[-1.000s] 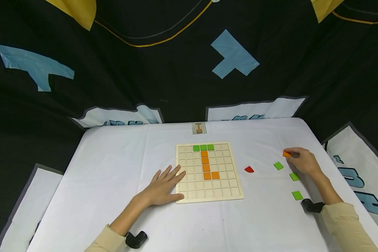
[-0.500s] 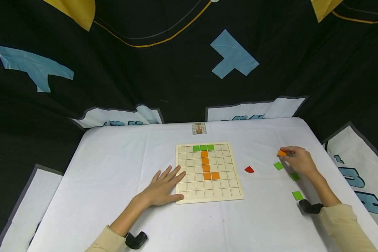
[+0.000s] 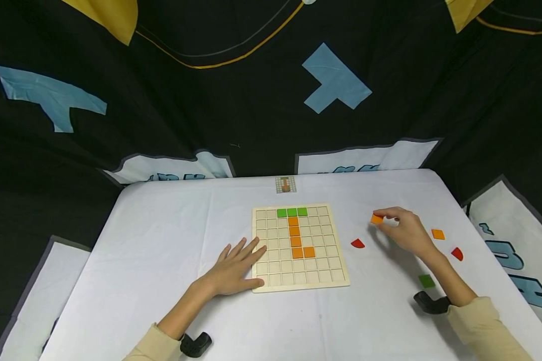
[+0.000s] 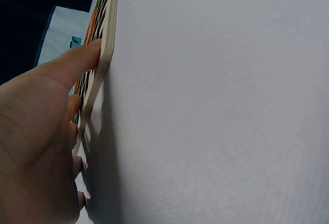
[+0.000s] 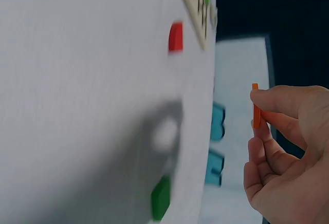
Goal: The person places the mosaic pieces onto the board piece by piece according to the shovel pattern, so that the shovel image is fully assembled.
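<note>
On the white tabletop (image 3: 162, 240), mid-width: one pale square grid board (image 3: 322, 278). Top row of cells: three green tiles (image 3: 291, 212). Below their middle one: a column of four orange tiles (image 3: 294, 231), a fifth (image 3: 309, 252) right of the lowest. Far edge, behind the board: one small patterned card (image 3: 285, 184). Left hand (image 3: 228, 273): fingers spread and extended, fingertips and thumb on the board's left edge, gripping nothing. Right hand (image 3: 406, 231): thumb and fingers pinching one loose orange tile (image 3: 377, 219), raised above the tabletop, right of the board. Just beside the board's right edge: one red wedge (image 3: 358, 243). Toward the tabletop's right edge: one spare orange square (image 3: 438, 234), a second red wedge (image 3: 457, 253); beside the right forearm, one green square (image 3: 426, 281).
</note>
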`<state>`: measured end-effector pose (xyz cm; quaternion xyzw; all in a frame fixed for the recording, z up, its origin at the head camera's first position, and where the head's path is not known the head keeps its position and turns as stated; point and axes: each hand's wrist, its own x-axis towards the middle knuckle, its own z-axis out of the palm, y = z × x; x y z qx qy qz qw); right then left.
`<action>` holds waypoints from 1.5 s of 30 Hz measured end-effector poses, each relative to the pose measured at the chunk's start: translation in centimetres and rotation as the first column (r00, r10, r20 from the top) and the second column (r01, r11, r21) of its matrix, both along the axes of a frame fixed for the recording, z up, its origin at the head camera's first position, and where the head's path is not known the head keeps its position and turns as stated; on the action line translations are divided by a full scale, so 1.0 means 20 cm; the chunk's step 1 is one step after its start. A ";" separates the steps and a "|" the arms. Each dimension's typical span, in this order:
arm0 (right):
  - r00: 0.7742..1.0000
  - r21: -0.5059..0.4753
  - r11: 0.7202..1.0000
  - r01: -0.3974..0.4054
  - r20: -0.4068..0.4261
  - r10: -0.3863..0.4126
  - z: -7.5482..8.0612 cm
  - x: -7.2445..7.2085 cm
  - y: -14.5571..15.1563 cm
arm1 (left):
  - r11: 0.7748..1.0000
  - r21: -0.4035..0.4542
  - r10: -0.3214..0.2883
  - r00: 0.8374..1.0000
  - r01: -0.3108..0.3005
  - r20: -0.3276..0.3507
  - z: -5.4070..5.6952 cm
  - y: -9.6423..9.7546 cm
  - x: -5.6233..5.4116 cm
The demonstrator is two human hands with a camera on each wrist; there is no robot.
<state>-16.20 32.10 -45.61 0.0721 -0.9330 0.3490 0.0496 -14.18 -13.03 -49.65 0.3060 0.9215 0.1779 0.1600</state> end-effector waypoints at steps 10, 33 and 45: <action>0.996 -0.064 0.994 -0.091 0.001 0.092 0.03 0.02 -0.24 | 1.000 0.003 0.003 1.000 -0.003 -0.002 0.00 0.00 0.00; 0.928 -0.095 0.928 -0.359 0.071 0.366 -0.08 0.03 -0.76 | 1.000 -0.008 0.004 1.000 -0.004 0.008 0.02 0.00 0.00; 0.913 -0.114 0.914 -0.390 0.084 0.400 -0.16 0.04 -0.90 | 1.000 -0.013 0.007 1.000 -0.007 0.008 0.01 0.00 0.00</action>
